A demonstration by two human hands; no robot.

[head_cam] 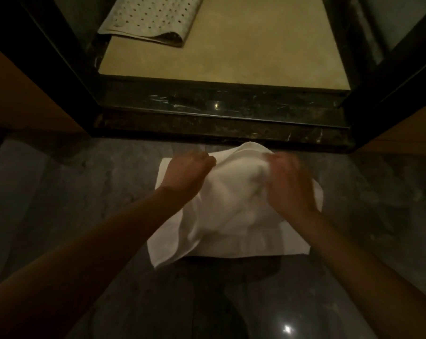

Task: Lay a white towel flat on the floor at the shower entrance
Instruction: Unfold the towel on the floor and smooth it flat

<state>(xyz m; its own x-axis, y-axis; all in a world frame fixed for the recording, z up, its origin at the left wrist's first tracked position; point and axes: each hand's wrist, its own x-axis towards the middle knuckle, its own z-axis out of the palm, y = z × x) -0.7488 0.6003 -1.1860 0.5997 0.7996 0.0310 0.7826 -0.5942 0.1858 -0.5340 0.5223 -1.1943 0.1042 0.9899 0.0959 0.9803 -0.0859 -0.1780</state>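
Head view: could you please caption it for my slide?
The left hand and right hand grip a bunched towel before the shower sill.

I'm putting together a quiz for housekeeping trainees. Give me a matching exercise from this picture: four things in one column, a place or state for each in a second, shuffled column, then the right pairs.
Column one
1. white towel
2. perforated mat
3. dark threshold
4. left hand

Column two
A. folded over at one end, on the beige shower floor
B. bunched and partly lifted above the grey floor
C. holds the towel's edge
D. runs across the shower entrance, between the two floors

Pairs: 1-B, 2-A, 3-D, 4-C
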